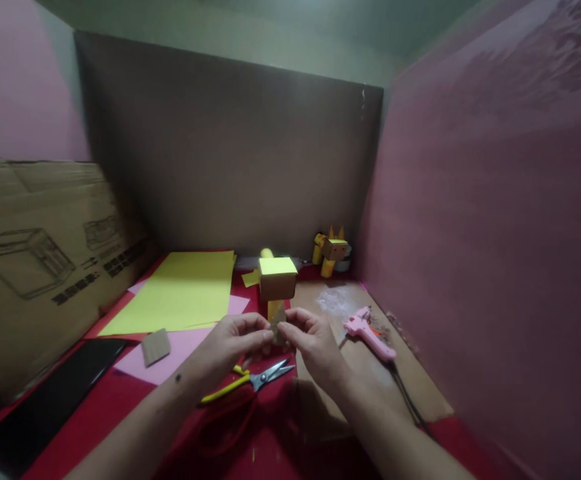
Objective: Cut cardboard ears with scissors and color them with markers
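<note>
Between the fingertips of my left hand (245,335) and my right hand (313,338) is a small piece of brown cardboard (279,319). Both hands are closed in a pinch on it. Just beyond them stands a cardboard box (277,288) with a yellow paper top, above a yellow upright part (273,309). Beneath my hands lie scissors (263,380) with yellow handles, their blades parted. To the right, a pink glue gun (370,337) rests on a cardboard sheet (410,380). A loose square of cardboard (155,347) lies on the left.
Yellow paper sheets (185,290) and pink sheets (140,360) cover the left of the red cloth (115,407). Small cardboard figures (334,250) stand at the back right. A large carton (35,267) borders the left; a pink wall (495,233) borders the right. A cord (410,403) trails from the glue gun.
</note>
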`<action>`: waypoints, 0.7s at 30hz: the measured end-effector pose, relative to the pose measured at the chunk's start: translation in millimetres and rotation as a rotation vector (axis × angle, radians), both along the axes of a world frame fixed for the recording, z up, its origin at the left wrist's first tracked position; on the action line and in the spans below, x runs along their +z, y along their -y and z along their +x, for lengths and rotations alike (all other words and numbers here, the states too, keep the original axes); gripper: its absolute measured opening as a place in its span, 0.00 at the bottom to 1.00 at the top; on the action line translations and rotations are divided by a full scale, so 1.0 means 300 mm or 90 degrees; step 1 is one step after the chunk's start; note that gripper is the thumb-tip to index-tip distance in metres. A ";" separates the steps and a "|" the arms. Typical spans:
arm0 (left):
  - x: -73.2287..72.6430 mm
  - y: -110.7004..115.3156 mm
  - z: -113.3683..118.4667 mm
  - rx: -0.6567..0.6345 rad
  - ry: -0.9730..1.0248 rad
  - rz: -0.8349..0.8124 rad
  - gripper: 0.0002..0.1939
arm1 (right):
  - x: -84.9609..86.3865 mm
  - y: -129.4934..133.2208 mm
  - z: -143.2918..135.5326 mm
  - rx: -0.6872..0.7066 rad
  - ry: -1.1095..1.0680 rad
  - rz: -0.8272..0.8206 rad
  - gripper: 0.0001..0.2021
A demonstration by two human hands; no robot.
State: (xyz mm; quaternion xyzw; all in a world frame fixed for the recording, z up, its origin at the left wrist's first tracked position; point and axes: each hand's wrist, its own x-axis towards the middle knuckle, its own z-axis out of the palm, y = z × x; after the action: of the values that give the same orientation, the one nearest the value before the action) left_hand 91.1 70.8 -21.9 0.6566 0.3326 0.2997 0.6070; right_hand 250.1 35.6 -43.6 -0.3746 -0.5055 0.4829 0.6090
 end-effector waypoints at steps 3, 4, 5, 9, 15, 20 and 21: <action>-0.035 -0.008 -0.023 -0.023 0.002 -0.036 0.11 | -0.025 0.004 0.007 0.038 -0.047 -0.022 0.06; -0.046 -0.009 -0.029 -0.028 0.001 -0.045 0.11 | -0.035 0.005 0.008 0.051 -0.056 -0.027 0.06; -0.056 -0.009 -0.034 -0.033 -0.002 -0.052 0.11 | -0.044 0.006 0.009 0.065 -0.062 -0.035 0.07; -0.073 -0.002 -0.039 -0.037 -0.012 -0.073 0.13 | -0.064 0.009 0.008 0.104 -0.049 -0.079 0.08; -0.074 0.013 -0.035 -0.041 -0.041 -0.041 0.13 | -0.064 0.016 0.004 0.092 -0.034 -0.112 0.03; -0.076 0.019 -0.028 -0.019 -0.090 0.001 0.11 | -0.078 0.010 0.005 0.156 -0.077 -0.110 0.09; -0.072 0.019 -0.029 -0.014 -0.107 0.003 0.12 | -0.079 0.008 0.005 0.145 -0.065 -0.114 0.08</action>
State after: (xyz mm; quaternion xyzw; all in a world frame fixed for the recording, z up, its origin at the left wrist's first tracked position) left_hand 82.5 65.0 -43.4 0.6846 0.3741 0.2379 0.5786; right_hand 251.5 33.1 -67.3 -0.3427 -0.4681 0.6102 0.5395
